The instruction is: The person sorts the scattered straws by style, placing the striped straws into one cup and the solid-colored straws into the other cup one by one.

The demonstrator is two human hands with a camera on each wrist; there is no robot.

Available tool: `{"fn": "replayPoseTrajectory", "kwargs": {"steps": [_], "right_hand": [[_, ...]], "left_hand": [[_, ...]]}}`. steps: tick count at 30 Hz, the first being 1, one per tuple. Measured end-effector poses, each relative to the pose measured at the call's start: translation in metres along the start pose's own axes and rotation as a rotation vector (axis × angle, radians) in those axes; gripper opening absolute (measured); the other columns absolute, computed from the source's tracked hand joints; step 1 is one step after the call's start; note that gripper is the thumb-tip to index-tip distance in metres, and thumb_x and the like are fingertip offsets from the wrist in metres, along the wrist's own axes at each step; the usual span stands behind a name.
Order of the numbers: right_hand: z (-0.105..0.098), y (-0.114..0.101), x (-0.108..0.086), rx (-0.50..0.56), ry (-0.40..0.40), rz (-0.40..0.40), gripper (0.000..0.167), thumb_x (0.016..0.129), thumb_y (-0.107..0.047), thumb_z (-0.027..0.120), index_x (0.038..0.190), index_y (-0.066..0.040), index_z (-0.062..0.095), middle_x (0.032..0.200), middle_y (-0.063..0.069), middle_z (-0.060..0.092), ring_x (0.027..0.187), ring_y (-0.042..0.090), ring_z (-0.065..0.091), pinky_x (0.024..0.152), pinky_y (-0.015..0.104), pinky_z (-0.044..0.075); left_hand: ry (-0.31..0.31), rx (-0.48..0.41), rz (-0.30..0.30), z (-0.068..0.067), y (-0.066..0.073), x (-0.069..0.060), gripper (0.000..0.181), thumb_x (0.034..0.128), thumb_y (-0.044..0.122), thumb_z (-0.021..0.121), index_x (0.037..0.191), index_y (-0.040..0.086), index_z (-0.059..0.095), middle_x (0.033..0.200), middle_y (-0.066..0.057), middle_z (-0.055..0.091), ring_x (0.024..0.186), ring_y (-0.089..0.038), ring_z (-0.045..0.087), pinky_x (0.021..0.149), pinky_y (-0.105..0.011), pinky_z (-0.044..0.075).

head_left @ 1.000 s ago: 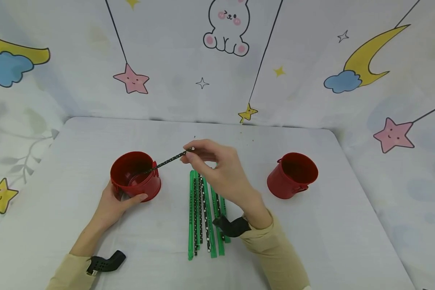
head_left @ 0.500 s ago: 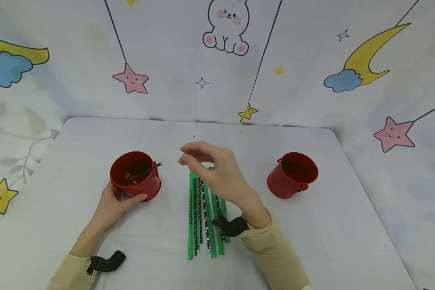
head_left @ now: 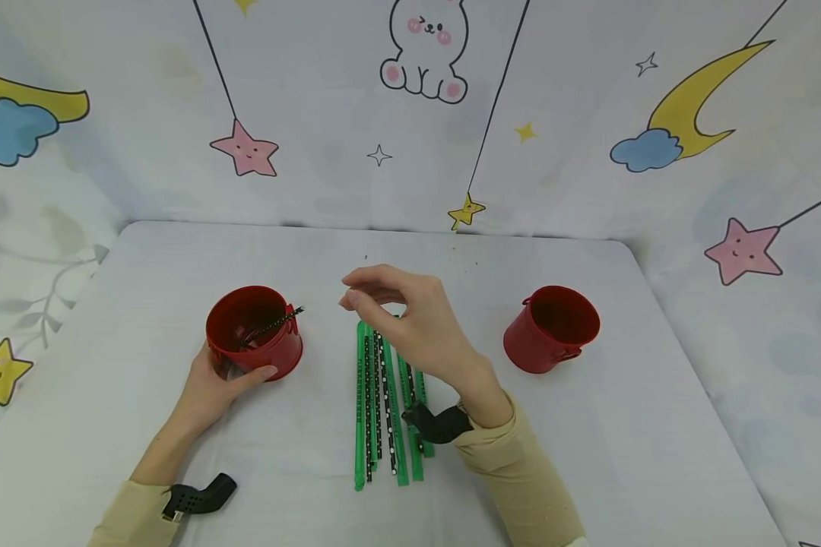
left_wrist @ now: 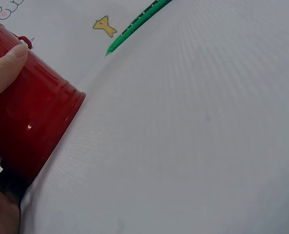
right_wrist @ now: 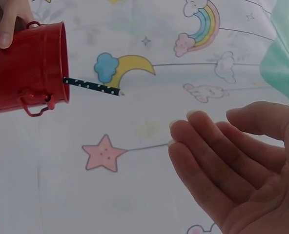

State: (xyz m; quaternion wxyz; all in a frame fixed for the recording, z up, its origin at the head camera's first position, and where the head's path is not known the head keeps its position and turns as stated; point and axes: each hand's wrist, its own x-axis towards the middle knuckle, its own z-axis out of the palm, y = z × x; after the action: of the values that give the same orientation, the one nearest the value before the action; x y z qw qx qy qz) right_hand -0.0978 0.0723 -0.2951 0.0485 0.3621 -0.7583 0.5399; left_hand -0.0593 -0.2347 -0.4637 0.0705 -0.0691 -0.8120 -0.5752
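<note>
My left hand (head_left: 208, 391) grips a small red metal bucket (head_left: 283, 353) on the left, its thumb along the near side; in the head view its other fingers are mostly hidden behind the bucket. A slim black straw with white dots (head_left: 270, 328) leans inside that bucket, one end sticking out over the right rim. In the right wrist view, the dotted straw (right_wrist: 93, 87) pokes out of the bucket mouth. My right hand (head_left: 410, 323) hovers above the middle of the table, fingers bent loosely, with nothing in them. Below it lie several green straws (head_left: 359, 410) and black dotted straws (head_left: 388, 410).
A second red bucket (head_left: 535, 346), its mouth tipped toward me, stands on the right of the white table (head_left: 622, 441). Behind the table hangs a printed cloth (head_left: 328, 91) with stars, moons and a bear. Black wrist cameras (head_left: 201, 495) sit on both wrists.
A second ago my right fingers pinched the dotted straw at the bucket rim. They have let it go, and it has dropped lower into the bucket. My left hand has stayed put.
</note>
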Motion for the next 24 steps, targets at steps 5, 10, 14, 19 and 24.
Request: {"fn": "replayPoseTrajectory", "kwargs": {"steps": [5,10,14,19,24], "right_hand": [[-0.001,0.001,0.000,-0.007,-0.002,0.000,0.018,0.097,-0.003,0.062,0.113,-0.002,0.067,0.097,0.006,0.075,0.087,0.008,0.071,0.084,0.027,0.058],[-0.007,0.004,0.000,-0.037,-0.010,0.032,0.017,0.095,-0.006,0.066,0.111,-0.002,0.068,0.098,0.006,0.075,0.086,0.009,0.071,0.082,0.027,0.059],[-0.013,0.009,0.001,-0.099,-0.018,0.094,0.014,0.095,-0.010,0.068,0.108,-0.005,0.070,0.096,0.002,0.074,0.083,0.009,0.070,0.080,0.026,0.058],[-0.019,0.019,0.002,-0.156,-0.046,0.191,0.011,0.095,-0.013,0.068,0.104,-0.008,0.071,0.092,0.000,0.073,0.080,0.008,0.068,0.077,0.026,0.057],[-0.021,0.030,0.005,-0.192,-0.088,0.310,0.011,0.095,-0.015,0.068,0.102,-0.008,0.072,0.087,-0.001,0.072,0.077,0.009,0.066,0.073,0.028,0.057]], "left_hand": [[0.000,-0.015,0.017,0.000,-0.001,0.001,0.085,0.0805,-0.003,0.078,0.151,0.010,0.033,0.142,-0.009,0.046,0.127,-0.009,0.044,0.097,-0.006,0.041],[0.000,-0.013,0.020,0.000,-0.001,0.001,0.085,0.0802,-0.003,0.079,0.151,0.010,0.033,0.143,-0.010,0.046,0.127,-0.009,0.044,0.098,-0.006,0.041],[-0.001,-0.007,0.021,0.000,0.000,0.002,0.085,0.0801,-0.003,0.079,0.151,0.011,0.033,0.143,-0.010,0.046,0.127,-0.009,0.044,0.097,-0.006,0.041],[-0.001,-0.015,0.026,0.000,-0.001,0.002,0.086,0.0798,-0.004,0.079,0.151,0.012,0.033,0.143,-0.009,0.046,0.128,-0.009,0.044,0.098,-0.006,0.041],[-0.003,-0.013,0.024,0.000,-0.001,0.002,0.086,0.0798,-0.003,0.079,0.151,0.013,0.033,0.143,-0.007,0.046,0.128,-0.008,0.043,0.098,-0.006,0.040]]}}
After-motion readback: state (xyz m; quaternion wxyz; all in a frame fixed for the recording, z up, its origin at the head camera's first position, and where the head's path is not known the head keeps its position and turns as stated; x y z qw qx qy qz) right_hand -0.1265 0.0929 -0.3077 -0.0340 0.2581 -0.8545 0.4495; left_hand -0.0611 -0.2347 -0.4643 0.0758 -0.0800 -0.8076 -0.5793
